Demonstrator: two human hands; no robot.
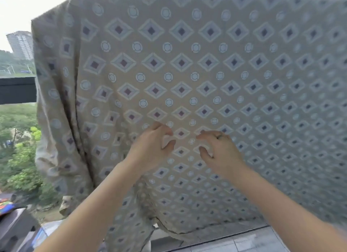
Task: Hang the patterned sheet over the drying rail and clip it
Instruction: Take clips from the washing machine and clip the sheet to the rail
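Both bare forearms (105, 195) reach up from the bottom edge to mid-frame. The left hand (150, 148) and right hand (219, 152) sit close together, fingers curled above thumbs; any grip is unclear.
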